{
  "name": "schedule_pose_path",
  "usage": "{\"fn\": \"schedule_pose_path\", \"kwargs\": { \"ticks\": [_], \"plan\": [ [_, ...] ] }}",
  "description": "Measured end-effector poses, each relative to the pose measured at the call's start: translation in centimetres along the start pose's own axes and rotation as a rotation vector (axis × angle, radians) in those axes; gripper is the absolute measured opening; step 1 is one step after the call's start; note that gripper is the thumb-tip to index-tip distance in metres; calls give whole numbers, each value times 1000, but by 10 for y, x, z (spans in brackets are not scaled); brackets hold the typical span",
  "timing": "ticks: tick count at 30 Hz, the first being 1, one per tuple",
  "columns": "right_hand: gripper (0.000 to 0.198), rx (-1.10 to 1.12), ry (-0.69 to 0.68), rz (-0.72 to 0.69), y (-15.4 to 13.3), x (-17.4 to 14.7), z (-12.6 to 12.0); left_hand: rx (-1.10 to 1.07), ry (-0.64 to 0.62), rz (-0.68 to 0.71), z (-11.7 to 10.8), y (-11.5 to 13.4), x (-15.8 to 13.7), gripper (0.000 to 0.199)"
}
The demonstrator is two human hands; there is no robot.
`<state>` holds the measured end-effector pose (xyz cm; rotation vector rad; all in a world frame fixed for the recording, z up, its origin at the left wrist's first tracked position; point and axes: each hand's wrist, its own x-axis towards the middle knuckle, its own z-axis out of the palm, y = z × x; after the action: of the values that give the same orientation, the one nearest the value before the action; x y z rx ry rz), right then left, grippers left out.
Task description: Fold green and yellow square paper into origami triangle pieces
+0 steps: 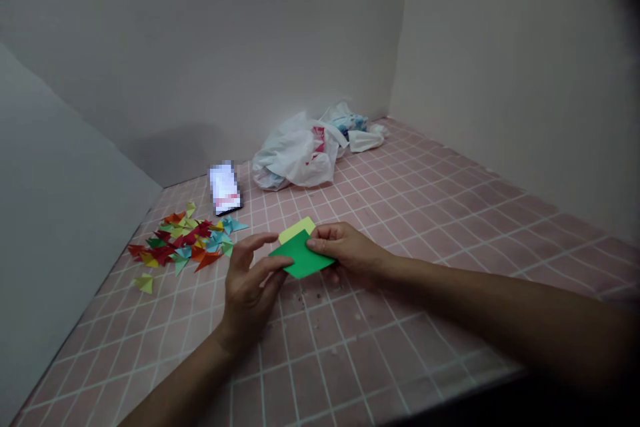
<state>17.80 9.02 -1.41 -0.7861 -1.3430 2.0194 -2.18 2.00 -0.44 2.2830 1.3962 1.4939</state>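
Both hands meet over the pink-tiled bench (pixel 400 213), sharing one green paper square (pixel 300 257). The right hand (pixel 347 250) pinches its right edge, thumb on top, fingers closed under it. The left hand (pixel 250 287) comes in from below-left, thumb and forefinger nipping the near-left corner, other fingers loose. The sheet sits turned like a diamond, held just above the tiles, squarely between the two hands and equally near both. A pale yellow sheet (pixel 296 229) peeks out just behind it. Left of the hands lies a scatter of folded coloured pieces (pixel 183 243), with a phone (pixel 225 188) beyond and plastic bags (pixel 300 150) by the wall.
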Motion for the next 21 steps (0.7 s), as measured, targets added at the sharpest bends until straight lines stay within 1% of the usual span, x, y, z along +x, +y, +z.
{"fn": "schedule_pose_path", "kwargs": {
  "ticks": [1, 2, 4, 6, 7, 9, 12, 15, 18, 21],
  "plan": [
    [28, -30, -21, -5, 0, 0, 0, 6, 9, -30, -1, 1, -1, 14],
    [28, -63, -23, -26, 0, 0, 0, -10, 20, -92, -2, 1, -1, 11],
    [29, -113, 22, -100, -2, 1, -1, -99, 44, -281, -1, 2, -3, 4],
    [29, -128, 67, -181, -3, 2, -2, -227, 57, -487, 1, 3, -3, 8],
    [30, -128, 67, -209, -4, 2, -2, -289, 58, -567, 3, 4, -3, 11],
    [31, -129, 41, -228, -5, 2, -2, -380, 53, -670, 5, 5, -2, 16],
    [32, -115, 9, -232, -5, 1, -1, -446, 19, -739, 7, 6, -1, 20],
    [30, -105, 21, -267, -4, 0, 0, -503, -17, -796, 7, 6, -1, 23],
    [22, -189, 65, -274, -2, 0, -1, -578, -51, -831, 7, 5, -2, 28],
    [19, -262, 75, -245, -3, 0, -2, -663, -34, -855, 6, 4, -3, 33]
  ]
}}
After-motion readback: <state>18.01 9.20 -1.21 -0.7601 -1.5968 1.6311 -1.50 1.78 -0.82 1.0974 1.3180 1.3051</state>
